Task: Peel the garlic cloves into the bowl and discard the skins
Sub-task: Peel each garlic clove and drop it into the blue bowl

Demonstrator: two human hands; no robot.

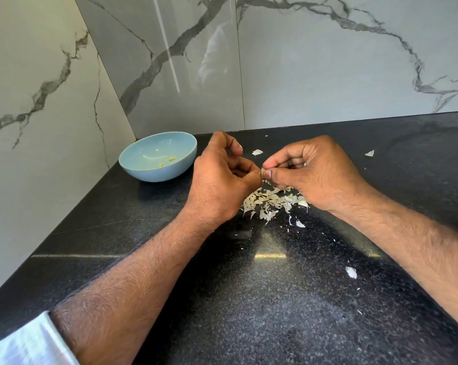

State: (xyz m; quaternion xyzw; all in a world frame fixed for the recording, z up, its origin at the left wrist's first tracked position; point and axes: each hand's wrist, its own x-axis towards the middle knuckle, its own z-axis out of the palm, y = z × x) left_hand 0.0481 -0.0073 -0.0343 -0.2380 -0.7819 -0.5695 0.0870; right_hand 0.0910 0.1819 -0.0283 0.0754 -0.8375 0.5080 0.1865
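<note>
On the table (249,299), the left hand (222,175) and right hand (309,169) pinch one garlic clove (263,172) over the skins (270,201); next, I think, strip it and drop it into the bowl (133,159).

- Black speckled countertop (275,312), polished.
- Light blue bowl (143,172), far left corner.
- Heap of garlic skins (268,202), centre.
- Stray skin flakes (351,272) scattered well apart around it.
</note>
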